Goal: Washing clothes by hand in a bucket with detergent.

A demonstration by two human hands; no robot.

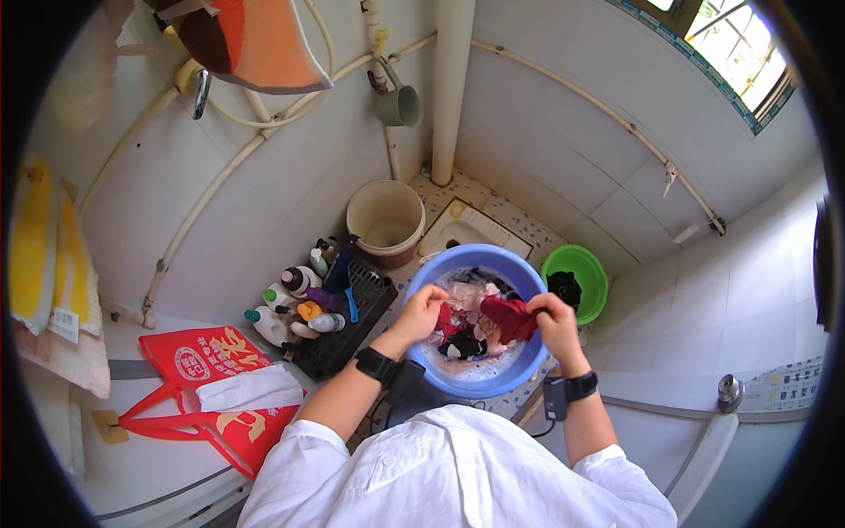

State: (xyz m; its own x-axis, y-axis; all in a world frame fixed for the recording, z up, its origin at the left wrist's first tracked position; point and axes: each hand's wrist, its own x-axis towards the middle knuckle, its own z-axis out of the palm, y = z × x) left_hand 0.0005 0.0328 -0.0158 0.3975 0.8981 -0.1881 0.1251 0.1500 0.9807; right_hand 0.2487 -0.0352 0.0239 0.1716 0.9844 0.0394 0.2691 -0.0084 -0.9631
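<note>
A blue basin (415, 352) in front of me holds soapy water and a heap of wet clothes in pink, black and grey. Over its right side, the fingers of my right hand (556, 322) pinch a dark red garment (509, 319), lifted above the heap. My left hand (424, 310) is closed at the basin's left rim, on a dark red bit of cloth that looks like part of the same garment. A pale pink cloth (466, 296) lies between the hands. Both wrists wear black bands with small boxes.
A green basin (601, 286) with dark cloth stands at the right. Behind are a squat toilet (475, 231) and a whitish bucket (385, 216). Several bottles (302, 280) crowd a dark rack (339, 343) at the left. A red bag (189, 352) lies nearer; a dipper (400, 106) hangs on the wall pipe.
</note>
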